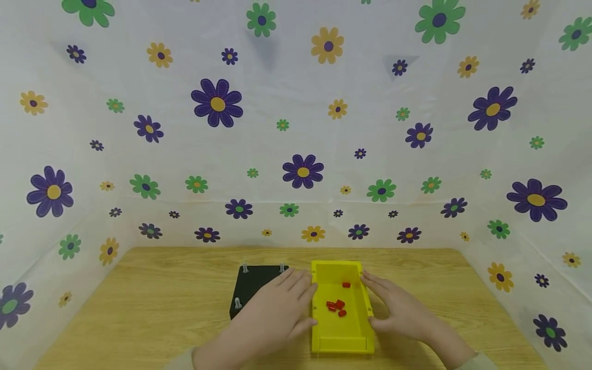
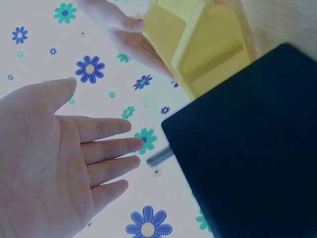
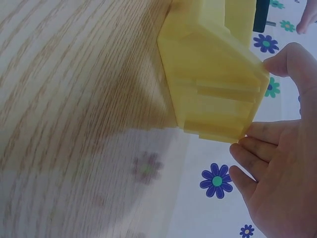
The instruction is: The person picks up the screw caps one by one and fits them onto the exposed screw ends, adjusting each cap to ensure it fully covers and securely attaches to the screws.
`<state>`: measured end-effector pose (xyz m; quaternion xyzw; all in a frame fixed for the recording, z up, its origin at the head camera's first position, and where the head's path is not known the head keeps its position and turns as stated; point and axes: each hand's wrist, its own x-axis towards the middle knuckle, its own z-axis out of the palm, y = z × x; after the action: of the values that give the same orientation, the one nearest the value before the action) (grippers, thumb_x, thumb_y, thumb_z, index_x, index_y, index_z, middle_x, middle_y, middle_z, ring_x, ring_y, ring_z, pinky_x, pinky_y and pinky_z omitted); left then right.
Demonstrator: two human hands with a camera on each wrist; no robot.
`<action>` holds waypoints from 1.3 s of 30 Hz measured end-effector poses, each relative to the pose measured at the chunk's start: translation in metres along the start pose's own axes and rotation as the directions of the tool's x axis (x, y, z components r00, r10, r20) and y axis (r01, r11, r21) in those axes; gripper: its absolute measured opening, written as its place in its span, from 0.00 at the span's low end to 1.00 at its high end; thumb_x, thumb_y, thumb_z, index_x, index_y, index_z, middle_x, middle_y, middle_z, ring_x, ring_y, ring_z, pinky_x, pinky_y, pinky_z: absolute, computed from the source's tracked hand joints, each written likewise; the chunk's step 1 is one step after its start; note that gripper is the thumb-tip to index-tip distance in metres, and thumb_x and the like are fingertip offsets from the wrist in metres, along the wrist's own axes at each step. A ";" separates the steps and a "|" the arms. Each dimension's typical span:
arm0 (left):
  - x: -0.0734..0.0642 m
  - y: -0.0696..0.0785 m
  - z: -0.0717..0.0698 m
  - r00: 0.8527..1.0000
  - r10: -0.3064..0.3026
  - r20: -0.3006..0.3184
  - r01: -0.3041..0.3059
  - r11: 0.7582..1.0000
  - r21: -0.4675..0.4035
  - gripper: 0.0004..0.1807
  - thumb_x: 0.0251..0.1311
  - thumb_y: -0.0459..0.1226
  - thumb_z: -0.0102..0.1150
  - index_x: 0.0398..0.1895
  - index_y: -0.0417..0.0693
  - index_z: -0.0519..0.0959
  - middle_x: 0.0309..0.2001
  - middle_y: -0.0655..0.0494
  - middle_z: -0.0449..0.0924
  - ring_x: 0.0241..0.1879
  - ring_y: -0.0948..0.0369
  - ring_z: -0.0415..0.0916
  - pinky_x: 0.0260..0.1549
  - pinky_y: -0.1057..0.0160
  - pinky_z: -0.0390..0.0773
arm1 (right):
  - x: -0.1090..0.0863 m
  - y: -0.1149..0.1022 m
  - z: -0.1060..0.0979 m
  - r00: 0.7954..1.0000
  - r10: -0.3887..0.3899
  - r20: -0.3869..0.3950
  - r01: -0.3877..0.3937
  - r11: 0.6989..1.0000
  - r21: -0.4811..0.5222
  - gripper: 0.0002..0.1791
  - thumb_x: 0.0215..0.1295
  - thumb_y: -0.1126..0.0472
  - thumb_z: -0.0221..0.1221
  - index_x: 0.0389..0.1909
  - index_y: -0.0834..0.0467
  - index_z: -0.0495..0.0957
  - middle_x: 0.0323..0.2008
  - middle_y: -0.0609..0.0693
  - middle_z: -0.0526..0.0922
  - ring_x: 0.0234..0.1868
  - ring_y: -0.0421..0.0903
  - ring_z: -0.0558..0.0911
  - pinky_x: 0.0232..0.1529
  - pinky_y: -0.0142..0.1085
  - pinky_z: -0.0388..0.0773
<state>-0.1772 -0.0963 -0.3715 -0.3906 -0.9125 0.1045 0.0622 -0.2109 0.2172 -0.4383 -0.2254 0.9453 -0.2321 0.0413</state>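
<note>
A yellow plastic bin (image 1: 344,326) stands on the table with several small red pieces (image 1: 339,304) inside. My right hand (image 1: 402,311) is at its right side; in the right wrist view the thumb and fingertips (image 3: 252,130) touch the bin's wall and rim. Left of the bin, my left hand (image 1: 275,311) is held over part of a black square board (image 1: 253,281), its fingers pointing toward the bin's left rim. Seen from the left wrist, that hand (image 2: 64,153) has straight, slightly spread fingers and an empty palm.
Greyish upright pegs (image 1: 245,268) stand at the black board's visible corners. The wood-grain table (image 1: 176,293) is enclosed at the back and sides by a white flowered sheet (image 1: 259,139).
</note>
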 end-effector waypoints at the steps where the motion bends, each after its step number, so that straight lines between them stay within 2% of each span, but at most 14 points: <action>1: 0.000 -0.002 -0.001 1.000 -0.006 -0.006 0.006 1.000 -0.005 0.35 0.82 0.60 0.39 0.79 0.51 0.69 0.81 0.53 0.65 0.82 0.54 0.61 0.81 0.51 0.59 | 0.000 0.000 0.000 1.000 -0.001 0.000 0.001 1.000 -0.001 0.48 0.61 0.49 0.68 0.81 0.60 0.63 0.83 0.58 0.61 0.78 0.67 0.67 0.73 0.68 0.67; 6: -0.002 -0.010 -0.004 0.998 -0.022 -0.053 0.022 1.000 0.006 0.34 0.81 0.58 0.44 0.77 0.48 0.71 0.79 0.51 0.69 0.80 0.52 0.64 0.80 0.51 0.61 | 0.000 0.001 0.001 1.000 -0.007 -0.005 0.007 1.000 -0.013 0.48 0.61 0.49 0.68 0.81 0.61 0.63 0.83 0.58 0.61 0.78 0.67 0.67 0.73 0.68 0.67; 10: -0.003 -0.017 -0.004 0.995 -0.045 -0.086 0.043 0.999 -0.021 0.32 0.80 0.57 0.48 0.76 0.48 0.73 0.77 0.50 0.71 0.79 0.52 0.66 0.79 0.50 0.63 | 0.000 0.001 0.002 1.000 -0.005 -0.007 0.005 1.000 -0.013 0.48 0.61 0.49 0.67 0.80 0.61 0.63 0.83 0.57 0.61 0.79 0.66 0.67 0.73 0.68 0.67; 18: -0.008 -0.033 0.000 0.986 -0.066 -0.154 0.055 0.996 -0.071 0.31 0.81 0.56 0.48 0.74 0.46 0.75 0.74 0.48 0.75 0.76 0.51 0.71 0.77 0.50 0.68 | 0.000 0.002 0.001 1.000 -0.023 -0.015 0.023 1.000 -0.013 0.48 0.61 0.48 0.67 0.80 0.61 0.63 0.82 0.58 0.61 0.78 0.67 0.68 0.72 0.68 0.67; 24: -0.013 -0.047 0.002 0.980 -0.092 -0.177 0.069 0.989 -0.129 0.29 0.81 0.53 0.49 0.72 0.43 0.75 0.73 0.45 0.75 0.75 0.47 0.71 0.76 0.46 0.68 | 0.000 0.001 0.000 1.000 -0.018 -0.015 0.018 1.000 -0.008 0.49 0.61 0.48 0.68 0.80 0.61 0.63 0.82 0.59 0.62 0.78 0.68 0.67 0.72 0.69 0.67; 31: -0.018 -0.063 0.008 0.965 -0.141 -0.222 0.103 0.979 -0.177 0.28 0.79 0.50 0.55 0.70 0.40 0.77 0.70 0.43 0.77 0.73 0.46 0.72 0.76 0.43 0.67 | 0.001 0.001 0.001 1.000 0.013 -0.025 -0.013 1.000 0.005 0.49 0.59 0.49 0.70 0.80 0.60 0.65 0.82 0.58 0.63 0.78 0.66 0.67 0.73 0.68 0.67; 39: -0.026 -0.080 0.015 0.946 -0.213 -0.243 0.158 0.961 -0.228 0.28 0.77 0.48 0.58 0.70 0.39 0.77 0.70 0.43 0.78 0.73 0.44 0.72 0.77 0.42 0.65 | 0.001 0.003 -0.003 0.999 -0.008 -0.031 0.009 1.000 0.024 0.50 0.57 0.48 0.72 0.79 0.60 0.66 0.81 0.59 0.64 0.78 0.69 0.67 0.71 0.70 0.67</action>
<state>-0.2177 -0.1712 -0.3678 -0.3175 -0.9346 -0.0498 0.1525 -0.2129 0.2200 -0.4372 -0.2253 0.9420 -0.2474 0.0282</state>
